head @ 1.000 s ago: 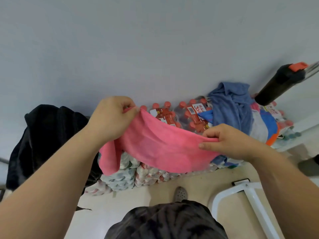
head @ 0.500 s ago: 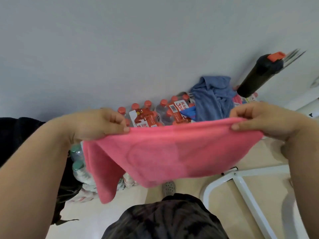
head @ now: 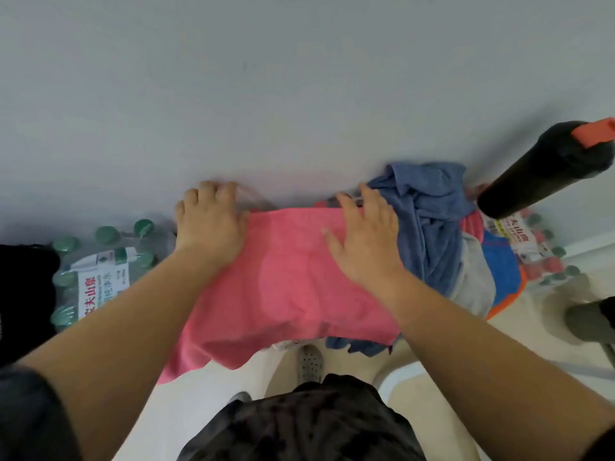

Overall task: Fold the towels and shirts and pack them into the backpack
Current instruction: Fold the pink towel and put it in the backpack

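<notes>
The plain grey wall (head: 299, 78) closed off the whole far side, so nothing could be pushed farther from me. Against it, the pink terry towel (head: 293, 287) lay spread over the tops of shrink-wrapped bottle packs, which I judged were serving as my folding surface. Its far edge ran close along the wall and its near edge hung loose off the front, above the pale floor (head: 199, 404).

To the left, the green-capped water bottle pack (head: 100, 271) sat uncovered, the one free flat spot. A black fabric mass (head: 23, 294) at the left edge may have been the backpack, though I could not tell. To the right, a crumpled blue-grey cloth (head: 429, 221) touched the towel's side, with a blue, orange and grey garment (head: 499, 277) heaped beyond it, so that side was crowded. A black cylinder with an orange tab (head: 545, 168) jutted in above the heap, something to avoid when lifting.

My right hand (head: 362, 247) lay palm-down on the towel's far right part, fingers straight and spread, pressing it flat and gripping nothing. My left hand (head: 209, 224) sat on the far left corner. Its fingertips bent out of view, so I could not tell whether they pinched the edge or only pressed. I judged the towel laid out but not yet folded.
</notes>
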{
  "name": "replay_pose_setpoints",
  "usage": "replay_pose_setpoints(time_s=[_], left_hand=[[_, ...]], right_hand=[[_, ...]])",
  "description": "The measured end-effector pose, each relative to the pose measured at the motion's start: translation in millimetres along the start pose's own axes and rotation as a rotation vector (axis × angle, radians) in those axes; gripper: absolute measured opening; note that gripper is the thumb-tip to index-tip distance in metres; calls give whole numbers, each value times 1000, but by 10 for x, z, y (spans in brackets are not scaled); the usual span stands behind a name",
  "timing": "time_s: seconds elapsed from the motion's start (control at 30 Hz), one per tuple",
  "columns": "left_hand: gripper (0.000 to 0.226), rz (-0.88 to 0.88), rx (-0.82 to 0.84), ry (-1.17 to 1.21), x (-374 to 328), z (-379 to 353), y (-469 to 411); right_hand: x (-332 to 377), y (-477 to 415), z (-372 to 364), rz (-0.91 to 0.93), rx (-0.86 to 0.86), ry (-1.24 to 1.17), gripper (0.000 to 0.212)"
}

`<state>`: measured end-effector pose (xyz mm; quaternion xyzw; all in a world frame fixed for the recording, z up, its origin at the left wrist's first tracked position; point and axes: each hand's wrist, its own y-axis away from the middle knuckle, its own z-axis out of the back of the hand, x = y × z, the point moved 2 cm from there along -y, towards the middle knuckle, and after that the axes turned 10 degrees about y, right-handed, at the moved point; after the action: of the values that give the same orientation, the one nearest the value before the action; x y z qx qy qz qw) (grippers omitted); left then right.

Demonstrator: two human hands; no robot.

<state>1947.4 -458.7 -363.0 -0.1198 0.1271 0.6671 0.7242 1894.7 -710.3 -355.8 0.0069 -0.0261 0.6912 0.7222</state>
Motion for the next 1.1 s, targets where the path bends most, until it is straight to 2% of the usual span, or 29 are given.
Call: replay_pose_setpoints(time_s=[0.07,0.13,0.23,0.57,0.7,0.83,1.0,1.1], left_hand=[[62,-41,19,-8,-121,-218,250],[71,-40,114,-19,-200,-426,530],[85,-20,243,-74,-136,-655,795],[101,8,232,-120,-11,-710,418],[96,3,235,-115,-47,-632,465],[79,46,58,-53,71,-351,734],[59,276,-161,-13,652,54,1138],[51,421,-116,8,1032,210,1290]], right_hand=[[87,179,-295,109,178,71,78],[25,268,-541,153,285,129,85],[-94,231,-679,192,308,181,91],[-191,-200,-677,236,292,169,94],[-201,-199,-656,254,294,174,93],[-53,-127,-572,358,243,174,87],[583,80,-505,577,237,60,82],[932,195,-578,628,246,91,79]])
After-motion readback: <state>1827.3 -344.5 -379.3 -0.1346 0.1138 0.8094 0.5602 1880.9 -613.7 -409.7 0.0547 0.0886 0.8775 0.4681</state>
